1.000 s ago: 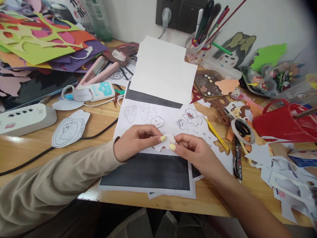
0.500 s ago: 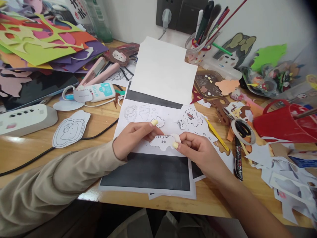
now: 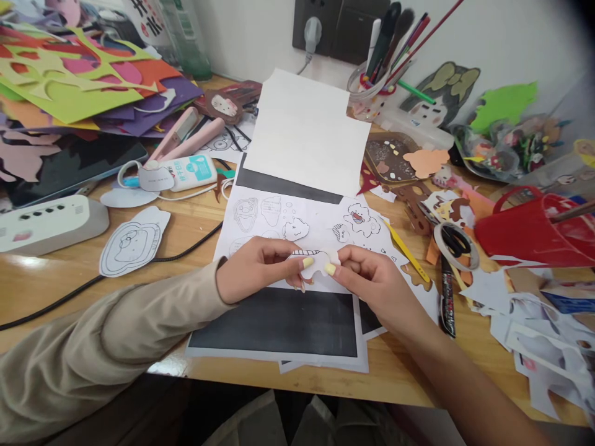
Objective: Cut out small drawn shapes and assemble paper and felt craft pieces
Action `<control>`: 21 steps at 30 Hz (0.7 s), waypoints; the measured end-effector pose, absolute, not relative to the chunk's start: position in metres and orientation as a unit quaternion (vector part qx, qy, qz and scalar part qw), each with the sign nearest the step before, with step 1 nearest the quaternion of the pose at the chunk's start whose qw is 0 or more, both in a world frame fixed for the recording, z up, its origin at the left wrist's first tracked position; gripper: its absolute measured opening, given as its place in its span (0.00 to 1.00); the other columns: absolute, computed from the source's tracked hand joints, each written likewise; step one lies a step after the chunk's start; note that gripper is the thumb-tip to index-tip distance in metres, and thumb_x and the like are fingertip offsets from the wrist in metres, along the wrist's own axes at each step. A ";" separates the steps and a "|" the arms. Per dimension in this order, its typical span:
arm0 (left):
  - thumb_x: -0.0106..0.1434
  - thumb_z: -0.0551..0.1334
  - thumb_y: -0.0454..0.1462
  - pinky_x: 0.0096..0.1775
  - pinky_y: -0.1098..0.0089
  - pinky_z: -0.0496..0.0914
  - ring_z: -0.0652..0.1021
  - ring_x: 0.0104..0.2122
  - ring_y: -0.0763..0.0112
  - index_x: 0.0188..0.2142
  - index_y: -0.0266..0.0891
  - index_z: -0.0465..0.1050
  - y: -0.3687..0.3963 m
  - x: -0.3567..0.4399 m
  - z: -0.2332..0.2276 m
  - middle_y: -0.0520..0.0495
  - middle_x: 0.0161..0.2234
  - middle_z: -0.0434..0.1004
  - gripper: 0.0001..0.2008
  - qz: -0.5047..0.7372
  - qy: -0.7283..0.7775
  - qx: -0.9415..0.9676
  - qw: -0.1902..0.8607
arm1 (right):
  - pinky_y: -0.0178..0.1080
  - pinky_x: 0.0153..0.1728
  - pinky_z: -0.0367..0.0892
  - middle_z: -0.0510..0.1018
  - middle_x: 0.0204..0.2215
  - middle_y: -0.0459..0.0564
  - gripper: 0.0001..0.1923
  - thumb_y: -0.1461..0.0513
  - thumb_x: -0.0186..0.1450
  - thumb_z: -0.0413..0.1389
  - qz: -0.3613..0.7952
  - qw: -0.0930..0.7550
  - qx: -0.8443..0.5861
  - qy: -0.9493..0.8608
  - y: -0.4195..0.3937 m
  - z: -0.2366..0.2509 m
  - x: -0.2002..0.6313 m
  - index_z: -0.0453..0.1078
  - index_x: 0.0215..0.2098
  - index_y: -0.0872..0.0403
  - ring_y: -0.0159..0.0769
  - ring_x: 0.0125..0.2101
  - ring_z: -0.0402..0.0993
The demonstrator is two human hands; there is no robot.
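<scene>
Head view: I see left hand (image 3: 260, 272) and right hand (image 3: 372, 282) pinching a small paper cutout (image 3: 317, 260), probably folded, over printed sheets (image 3: 279, 217).

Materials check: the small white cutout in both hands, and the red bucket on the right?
Cutout: looks like thin matte printer paper, with black line art and a hand-cut wavy edge, pinched between left hand and right hand. Red bucket: likely moulded plastic, going by its smooth glossy wall and thin looped handle.
</scene>
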State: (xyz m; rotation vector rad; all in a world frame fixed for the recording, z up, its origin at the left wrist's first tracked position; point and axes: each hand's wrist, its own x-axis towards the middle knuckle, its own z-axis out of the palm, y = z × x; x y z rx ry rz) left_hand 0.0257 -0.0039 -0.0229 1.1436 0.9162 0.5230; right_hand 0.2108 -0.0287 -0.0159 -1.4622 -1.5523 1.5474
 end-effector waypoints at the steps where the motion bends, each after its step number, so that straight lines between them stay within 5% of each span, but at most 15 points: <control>1: 0.54 0.58 0.37 0.30 0.80 0.68 0.73 0.23 0.79 0.27 0.31 0.70 -0.004 0.026 -0.022 0.51 0.21 0.73 0.08 0.235 0.414 0.521 0.708 | 0.30 0.17 0.42 0.49 0.15 0.38 0.09 0.57 0.58 0.50 0.567 0.249 -0.538 -0.572 -0.029 -0.016 0.211 0.58 0.26 0.53 0.23 0.17 0.44; 8: 0.53 0.58 0.39 0.27 0.80 0.68 0.72 0.21 0.79 0.26 0.32 0.71 -0.002 0.021 -0.016 0.49 0.23 0.74 0.10 0.175 0.435 0.548 0.692 | 0.30 0.17 0.44 0.50 0.15 0.38 0.08 0.57 0.58 0.49 0.526 0.200 -0.546 -0.620 -0.025 -0.014 0.213 0.59 0.26 0.54 0.24 0.17 0.46; 14: 0.53 0.59 0.39 0.26 0.85 0.66 0.70 0.20 0.83 0.21 0.34 0.71 0.005 0.013 -0.016 0.53 0.20 0.72 0.10 0.269 0.480 0.578 0.603 | 0.30 0.18 0.48 0.56 0.14 0.39 0.10 0.58 0.58 0.48 0.413 0.144 -0.583 -0.685 -0.025 -0.010 0.215 0.61 0.23 0.54 0.24 0.17 0.50; 18: 0.54 0.57 0.38 0.27 0.82 0.67 0.72 0.21 0.81 0.25 0.33 0.72 0.002 0.017 -0.016 0.50 0.23 0.74 0.10 0.185 0.431 0.568 0.676 | 0.30 0.17 0.48 0.61 0.13 0.39 0.11 0.58 0.57 0.49 0.367 0.077 -0.582 -0.722 -0.025 -0.010 0.216 0.63 0.21 0.55 0.24 0.16 0.54; 21: 0.56 0.56 0.38 0.28 0.79 0.68 0.73 0.22 0.78 0.27 0.31 0.72 -0.002 0.022 -0.016 0.47 0.26 0.74 0.11 0.129 0.400 0.553 0.719 | 0.30 0.18 0.49 0.62 0.13 0.40 0.12 0.57 0.57 0.49 0.294 0.118 -0.602 -0.733 -0.024 -0.011 0.218 0.63 0.20 0.55 0.24 0.15 0.55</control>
